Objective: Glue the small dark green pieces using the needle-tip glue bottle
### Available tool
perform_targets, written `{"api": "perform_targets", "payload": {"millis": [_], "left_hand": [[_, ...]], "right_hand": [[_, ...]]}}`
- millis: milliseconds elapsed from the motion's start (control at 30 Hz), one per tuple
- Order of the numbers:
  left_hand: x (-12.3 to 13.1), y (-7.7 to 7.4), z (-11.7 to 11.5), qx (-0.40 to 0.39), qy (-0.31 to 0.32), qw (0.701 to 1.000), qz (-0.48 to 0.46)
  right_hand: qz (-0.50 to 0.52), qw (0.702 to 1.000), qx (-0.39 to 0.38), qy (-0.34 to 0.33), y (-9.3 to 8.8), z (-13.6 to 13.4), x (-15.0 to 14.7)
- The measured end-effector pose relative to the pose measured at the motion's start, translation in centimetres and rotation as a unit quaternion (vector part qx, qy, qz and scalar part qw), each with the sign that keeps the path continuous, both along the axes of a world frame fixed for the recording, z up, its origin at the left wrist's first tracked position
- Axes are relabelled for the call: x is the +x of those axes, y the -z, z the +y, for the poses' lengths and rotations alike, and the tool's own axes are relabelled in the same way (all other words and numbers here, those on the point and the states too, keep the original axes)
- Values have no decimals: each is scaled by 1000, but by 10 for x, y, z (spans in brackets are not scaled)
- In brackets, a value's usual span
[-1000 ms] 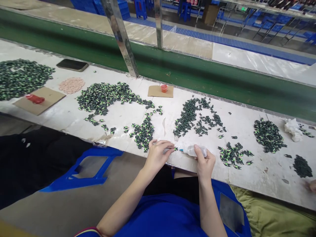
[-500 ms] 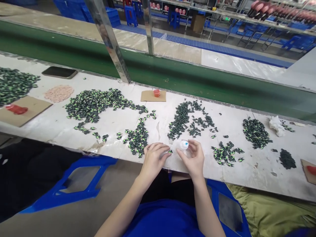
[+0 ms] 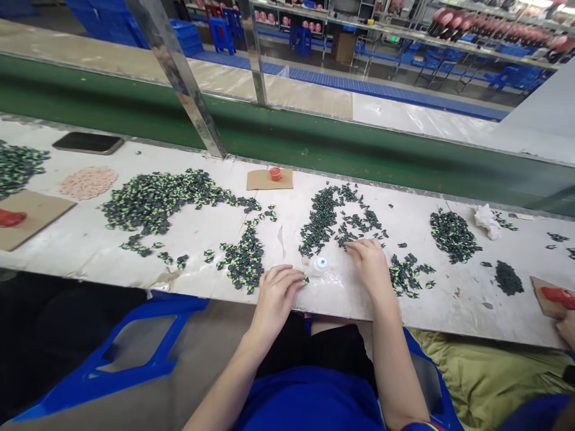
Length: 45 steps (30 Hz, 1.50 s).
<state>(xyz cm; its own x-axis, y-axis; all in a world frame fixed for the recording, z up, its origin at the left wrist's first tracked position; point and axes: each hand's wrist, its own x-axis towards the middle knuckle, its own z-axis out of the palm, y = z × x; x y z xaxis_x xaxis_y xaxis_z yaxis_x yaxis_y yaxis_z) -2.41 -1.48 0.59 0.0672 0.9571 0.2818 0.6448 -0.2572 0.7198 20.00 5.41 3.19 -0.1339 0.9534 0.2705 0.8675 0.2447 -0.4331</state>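
Observation:
My left hand (image 3: pixel 278 286) rests at the near edge of the white table (image 3: pixel 90 251), fingers pinched on one small dark green piece (image 3: pixel 305 280). A small clear bottle with a blue tip (image 3: pixel 320 264) stands on the table between my hands, touched by neither. My right hand (image 3: pixel 371 258) reaches forward to the near edge of a scattered pile of dark green pieces (image 3: pixel 335 216); its fingers curl down onto the pieces, and what they hold, if anything, is hidden.
More piles of green-and-black pieces (image 3: pixel 157 197) (image 3: pixel 242 260) (image 3: pixel 453 234) (image 3: pixel 406 272) cover the table. An orange cup on cardboard (image 3: pixel 275 174), pink pieces (image 3: pixel 87 181), a dark phone (image 3: pixel 87 143) and crumpled tissue (image 3: pixel 487 216) lie there. A green conveyor belt (image 3: pixel 359 149) runs behind. Another person's hand (image 3: pixel 566 326) shows far right.
My right hand set the bottle upright on the table, let go and reached forward to the dark pile. My left hand kept its pinched piece. The view tilted up.

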Motion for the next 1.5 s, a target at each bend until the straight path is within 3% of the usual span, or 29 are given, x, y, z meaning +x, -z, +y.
{"api": "perform_targets", "payload": {"millis": [133,300,467,600,733,1033,1300,1500], "left_hand": [[-3,-2,-3,-5,-2,1000,-15],[-6,-10,-6,-15,-10,998,-56],[0,-23,-9,-4,-17,995,-93],[6,-34,-10,36,1,994,-107],[11,-38,-11,60,4,994,-89],[17,-39,-14,76,12,996,-42],[13,-42,-11,72,58,995,-43],[9,-50,-12,66,96,993,-6]], "right_hand": [[-64,998,-17,13,6,7,-6],[-55,998,-26,26,4,2,-5],[132,991,-27,13,-17,-23,-7],[306,950,-47,35,-29,-56,-25],[405,907,-90,77,-28,-78,-47],[446,885,-134,15,-28,-81,-60],[472,874,-113,-32,-22,-80,-57],[503,852,-144,-12,-17,-79,-56]]}}
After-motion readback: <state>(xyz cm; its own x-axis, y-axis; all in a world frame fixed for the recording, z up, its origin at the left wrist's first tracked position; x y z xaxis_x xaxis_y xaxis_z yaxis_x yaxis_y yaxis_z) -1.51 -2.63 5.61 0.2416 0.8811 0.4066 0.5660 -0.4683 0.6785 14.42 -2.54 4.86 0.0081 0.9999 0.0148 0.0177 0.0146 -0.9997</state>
